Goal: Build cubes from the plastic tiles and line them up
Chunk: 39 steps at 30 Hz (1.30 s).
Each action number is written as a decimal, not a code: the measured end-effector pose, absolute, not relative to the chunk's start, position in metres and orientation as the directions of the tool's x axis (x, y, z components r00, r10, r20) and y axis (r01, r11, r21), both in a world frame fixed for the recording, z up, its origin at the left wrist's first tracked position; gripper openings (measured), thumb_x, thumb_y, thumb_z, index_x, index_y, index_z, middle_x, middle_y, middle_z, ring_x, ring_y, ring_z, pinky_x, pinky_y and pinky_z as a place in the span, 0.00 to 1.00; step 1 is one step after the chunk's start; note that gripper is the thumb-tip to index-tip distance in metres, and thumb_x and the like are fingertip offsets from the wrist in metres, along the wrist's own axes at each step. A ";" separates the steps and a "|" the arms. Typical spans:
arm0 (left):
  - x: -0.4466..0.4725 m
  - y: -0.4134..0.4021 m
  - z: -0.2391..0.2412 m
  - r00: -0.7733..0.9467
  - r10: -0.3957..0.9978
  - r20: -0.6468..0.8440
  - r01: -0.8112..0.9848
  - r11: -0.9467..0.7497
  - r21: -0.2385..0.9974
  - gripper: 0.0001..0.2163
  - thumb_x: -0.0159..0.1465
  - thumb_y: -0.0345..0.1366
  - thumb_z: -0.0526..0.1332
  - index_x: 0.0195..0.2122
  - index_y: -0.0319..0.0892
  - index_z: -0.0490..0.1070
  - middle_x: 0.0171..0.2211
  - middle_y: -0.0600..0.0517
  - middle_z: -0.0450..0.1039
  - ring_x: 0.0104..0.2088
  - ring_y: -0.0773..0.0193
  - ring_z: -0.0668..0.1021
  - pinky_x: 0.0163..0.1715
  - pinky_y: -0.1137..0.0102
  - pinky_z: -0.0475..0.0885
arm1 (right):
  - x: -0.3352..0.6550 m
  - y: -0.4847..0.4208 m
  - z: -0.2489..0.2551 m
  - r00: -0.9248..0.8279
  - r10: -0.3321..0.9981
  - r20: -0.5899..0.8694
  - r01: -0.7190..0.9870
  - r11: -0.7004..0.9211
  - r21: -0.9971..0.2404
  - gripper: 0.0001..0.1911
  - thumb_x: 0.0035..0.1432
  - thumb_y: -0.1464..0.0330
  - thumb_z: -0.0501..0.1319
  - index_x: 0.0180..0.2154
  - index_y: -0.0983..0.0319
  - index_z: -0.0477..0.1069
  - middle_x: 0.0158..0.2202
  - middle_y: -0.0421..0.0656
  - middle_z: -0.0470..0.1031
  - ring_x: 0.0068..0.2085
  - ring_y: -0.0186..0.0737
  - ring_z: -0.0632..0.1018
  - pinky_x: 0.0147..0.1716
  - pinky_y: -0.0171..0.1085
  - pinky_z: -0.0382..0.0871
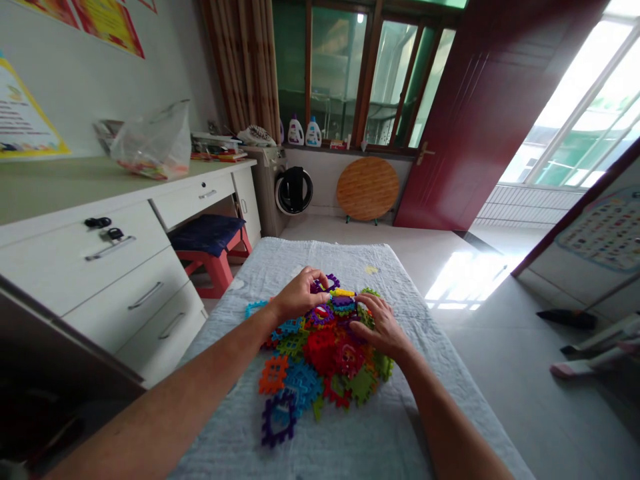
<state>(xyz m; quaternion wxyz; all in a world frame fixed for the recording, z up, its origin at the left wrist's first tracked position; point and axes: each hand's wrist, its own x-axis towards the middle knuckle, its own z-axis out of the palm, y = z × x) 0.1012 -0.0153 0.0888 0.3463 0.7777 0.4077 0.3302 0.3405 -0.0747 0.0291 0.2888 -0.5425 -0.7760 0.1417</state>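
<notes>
A heap of colourful plastic interlocking building pieces with toothed edges lies on a cloth-covered table. At its far side, my left hand is closed, thumb and fingers around a purple toothed piece. Across from it, my right hand curls with thumb and fingers about a dark purple piece, partly hidden by the fingers. A yellow piece shows between the hands. Nearer to me are a red piece, an orange square, blue pieces and a dark purple frame.
On the left stands a white desk with drawers and a plastic bag. A red stool is tucked beneath it. Beyond are a washing machine, a round wooden tabletop and a dark red door.
</notes>
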 end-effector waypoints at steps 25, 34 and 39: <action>0.059 -0.092 0.045 0.324 0.857 0.400 0.578 -0.515 0.633 0.12 0.59 0.33 0.61 0.45 0.47 0.69 0.56 0.49 0.58 0.60 0.56 0.64 0.62 0.60 0.59 | 0.338 -0.088 0.027 -0.284 0.934 0.218 0.841 0.352 -0.412 0.55 0.39 0.51 0.70 0.65 0.59 0.51 0.58 0.54 0.64 0.56 0.60 0.65 0.54 0.55 0.58; 0.051 -0.093 0.039 0.253 0.860 0.443 0.637 -0.493 0.593 0.12 0.60 0.30 0.55 0.45 0.47 0.68 0.56 0.49 0.59 0.56 0.58 0.68 0.59 0.59 0.64 | 0.335 -0.074 0.013 -0.072 0.935 0.347 0.855 0.237 -0.462 0.43 0.52 0.51 0.62 0.63 0.61 0.53 0.49 0.53 0.73 0.48 0.55 0.74 0.50 0.52 0.62; 0.032 -0.123 0.047 0.323 0.891 0.318 0.720 -0.450 0.529 0.29 0.56 0.49 0.64 0.58 0.50 0.62 0.63 0.44 0.49 0.63 0.45 0.59 0.61 0.51 0.58 | 0.346 -0.082 0.023 -0.121 0.968 0.219 0.886 0.205 -0.416 0.53 0.47 0.45 0.62 0.66 0.64 0.46 0.49 0.55 0.73 0.51 0.60 0.72 0.51 0.55 0.59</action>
